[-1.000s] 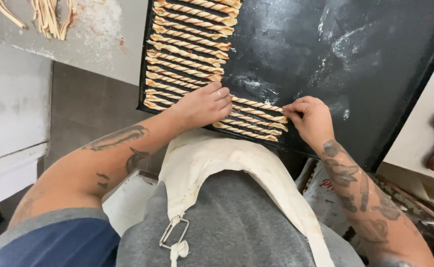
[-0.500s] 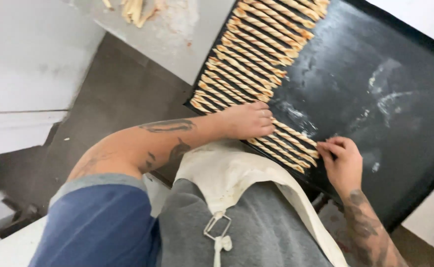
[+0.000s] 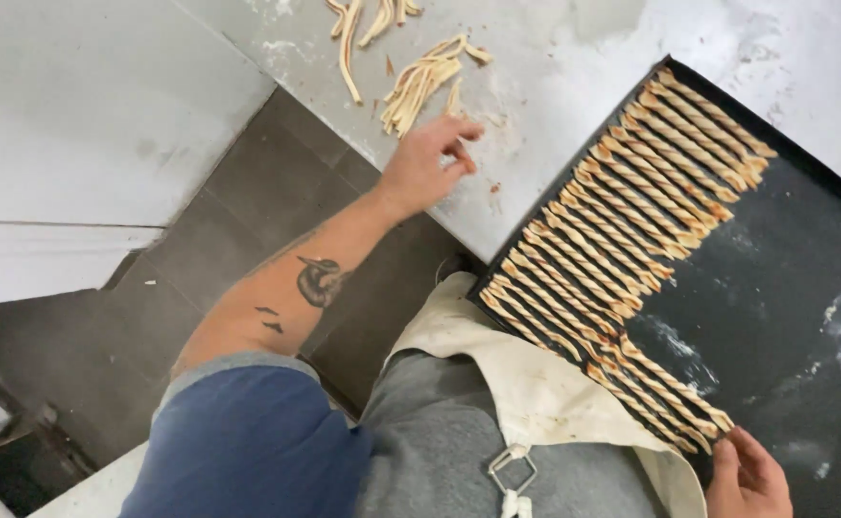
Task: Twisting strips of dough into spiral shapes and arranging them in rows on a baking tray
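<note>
The left hand reaches out over the floured table, fingers loosely spread and empty, just short of a small heap of untwisted dough strips that lies on the table's near edge. A few more loose strips lie farther off, toward the top of the view. The fingertips hang just beside the nearest strip; whether they touch it cannot be told. The right hand sits at the lower right, only partly in view, its fingers slack and apart, holding nothing, resting at the near end of the last twist on the black tray. The tray lies on the table to the right of the left hand, well apart from the strip heap. Its left part is filled with a close row of twisted dough sticks, laid side by side and slanting across the tray; the row steps down into a shorter run of twists near the right hand. The tray's right part is bare black metal dusted with flour. A cream apron over grey clothing hangs below the tray's edge, with a metal clip at its lower end. Dark floor tiles show to the left of the table.
</note>
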